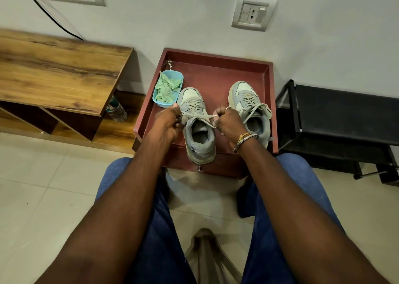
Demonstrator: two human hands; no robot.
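Observation:
Two pale blue and white sneakers stand on a red-brown tray (pixel 216 68). The left sneaker (pixel 199 132) sits between my hands, toe pointing away from me. My left hand (pixel 167 122) grips one end of its grey-white lace (pixel 198 116). My right hand (pixel 227 123) grips the other end, and the lace crosses over the shoe's opening. The right sneaker (pixel 251 104) stands beside my right hand with its laces lying loose.
A blue tub (pixel 180 83) of green cloth scraps sits at the tray's left. A wooden shelf unit (pixel 58 74) stands to the left with a plastic bottle (pixel 116 109) beside it. A black rack (pixel 336 119) stands right. My knees in blue jeans frame the tiled floor.

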